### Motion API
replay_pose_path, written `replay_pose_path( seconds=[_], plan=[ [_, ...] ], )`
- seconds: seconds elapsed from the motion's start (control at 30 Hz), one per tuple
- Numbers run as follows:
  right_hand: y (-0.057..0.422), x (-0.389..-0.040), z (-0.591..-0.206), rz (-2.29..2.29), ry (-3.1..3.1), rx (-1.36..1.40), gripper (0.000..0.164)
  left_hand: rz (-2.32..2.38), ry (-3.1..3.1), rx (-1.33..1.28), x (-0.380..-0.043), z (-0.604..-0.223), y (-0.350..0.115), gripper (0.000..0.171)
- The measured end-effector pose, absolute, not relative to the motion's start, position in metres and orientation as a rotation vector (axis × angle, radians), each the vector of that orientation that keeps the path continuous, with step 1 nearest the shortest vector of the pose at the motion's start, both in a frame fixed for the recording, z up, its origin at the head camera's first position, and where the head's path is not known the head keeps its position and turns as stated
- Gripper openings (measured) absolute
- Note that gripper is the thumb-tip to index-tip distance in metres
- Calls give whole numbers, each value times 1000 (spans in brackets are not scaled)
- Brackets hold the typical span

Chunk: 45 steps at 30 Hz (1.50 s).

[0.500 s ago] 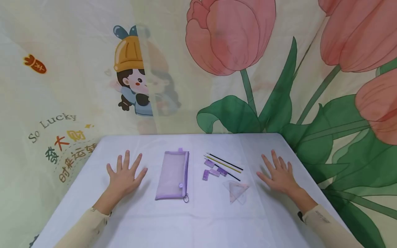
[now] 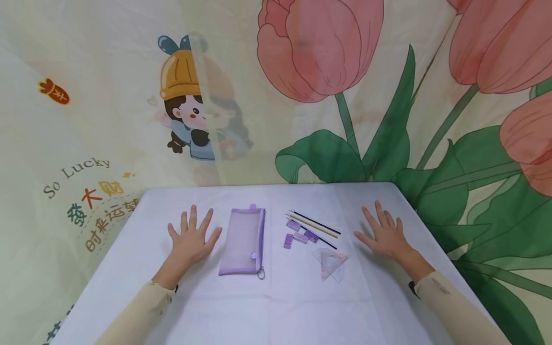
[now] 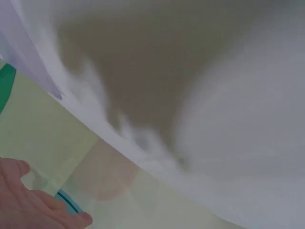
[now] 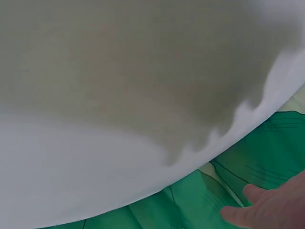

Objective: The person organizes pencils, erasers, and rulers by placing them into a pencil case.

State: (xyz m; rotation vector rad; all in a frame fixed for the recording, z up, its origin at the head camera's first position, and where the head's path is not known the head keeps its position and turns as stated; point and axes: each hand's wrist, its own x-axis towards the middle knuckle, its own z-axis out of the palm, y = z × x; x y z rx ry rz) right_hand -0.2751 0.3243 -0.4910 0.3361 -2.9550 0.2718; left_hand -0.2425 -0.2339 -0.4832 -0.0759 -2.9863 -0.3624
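Note:
My left hand (image 2: 189,244) hovers with fingers spread, just left of a purple mesh zip pouch (image 2: 243,242); it holds nothing. The pouch lies flat, its zipper along the right side and a ring at the lower right corner. My right hand (image 2: 385,237), also spread and holding nothing, is to the right of a loose group of stationery. In that group are slim black and yellow pencils (image 2: 316,225), several small purple blocks (image 2: 300,237) and clear triangle rulers (image 2: 332,263). Both wrist views show fingers of the left hand (image 3: 33,205) and right hand (image 4: 271,205) above cast shadows.
A white cloth covers the table (image 2: 276,316). Directly behind its far edge hangs a printed backdrop (image 2: 241,96) with tulips, a cartoon figure and lettering.
My left hand has moved right, closer to the pouch. The right hand has shifted slightly up and left. The pouch and stationery stay in place on the table while the view shifts a little.

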Motion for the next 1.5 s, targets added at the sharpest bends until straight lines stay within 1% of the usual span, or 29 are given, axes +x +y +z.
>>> replay_pose_path(
  seconds=[0.1,0.2,0.33,0.47,0.53,0.67,0.77,0.83,1.07,1.23,1.5],
  plan=[
    [320,-282,-487,320,-2938,364,89,-401,-3001,-80,-247,-483,-216,80],
    [313,-293,-482,411,-2909,398,83,-454,-3004,-74,-251,-480,-195,83],
    [299,-309,-480,608,-2942,408,63,-497,-3038,-35,-255,-478,-165,88],
    [281,-320,-484,830,-3061,363,41,-537,-3093,9,-252,-479,-138,87],
    [270,-323,-488,847,-3098,355,31,-540,-3107,12,-249,-482,-128,87],
    [251,-328,-495,808,-3107,404,21,-496,-3156,32,-247,-492,-111,90],
    [245,-330,-498,798,-3114,401,19,-484,-3205,51,-246,-497,-103,92],
    [243,-330,-498,800,-3117,388,19,-487,-3218,57,-245,-498,-100,89],
    [242,-330,-499,821,-3166,301,23,-514,-3222,54,-249,-500,-99,70],
    [243,-333,-500,853,-3185,280,23,-551,-3222,50,-259,-502,-100,60],
    [245,-335,-501,817,-3205,327,23,-712,-3228,111,-271,-497,-98,58]
  ],
)
